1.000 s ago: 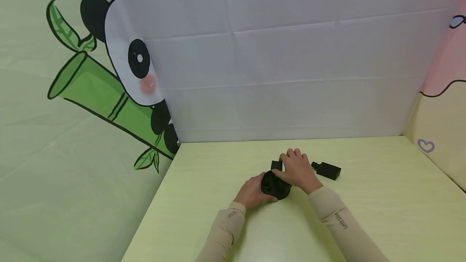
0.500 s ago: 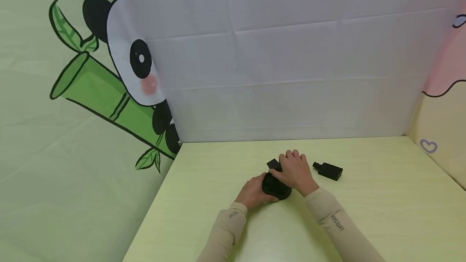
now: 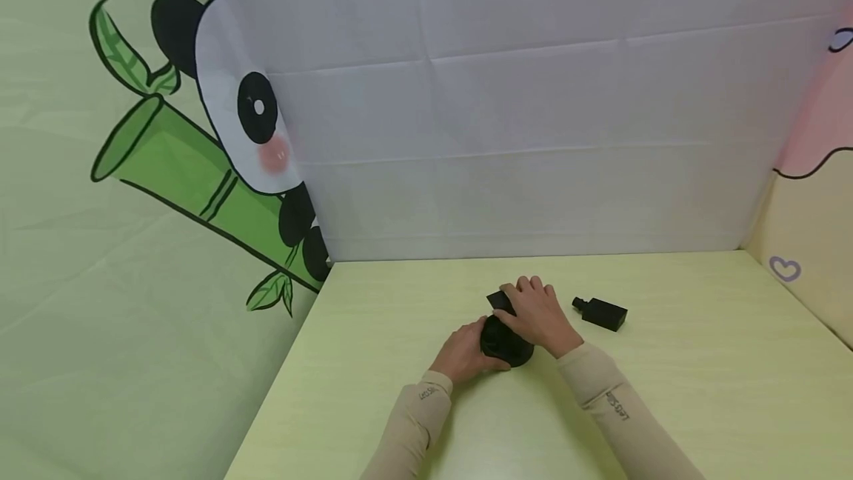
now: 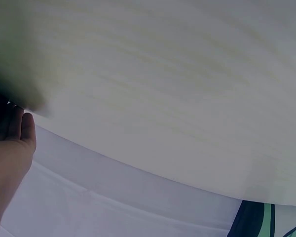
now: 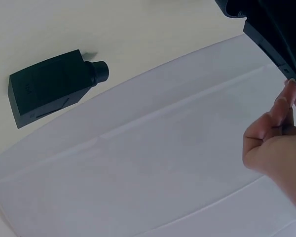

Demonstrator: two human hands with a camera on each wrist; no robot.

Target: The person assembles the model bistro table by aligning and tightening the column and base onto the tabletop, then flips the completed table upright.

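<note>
A black rounded object (image 3: pixel 504 344) stands on the table in the head view. My left hand (image 3: pixel 462 352) curls round its left and near sides; the left wrist view shows only that hand's edge and a dark part. At its far side sits a black box-shaped block (image 3: pixel 500 301). My right hand (image 3: pixel 541 317) pinches this block between thumb and fingertips; in the right wrist view the fingertips meet its corner (image 5: pixel 286 66). How the block joins the rounded object is hidden. A second black block with a short round neck (image 3: pixel 603 314) lies to the right, untouched.
The pale yellow table (image 3: pixel 360 361) runs back to a white cloth wall (image 3: pixel 520 191). On the left hangs a green cloth (image 3: pixel 100 332) with a panda and bamboo drawing. A pink and yellow cloth (image 3: pixel 809 243) borders the right side.
The block in my right hand has turned anticlockwise at the far side of the rounded object. Latterly the right fingers have shifted left over it. My left hand keeps its hold.
</note>
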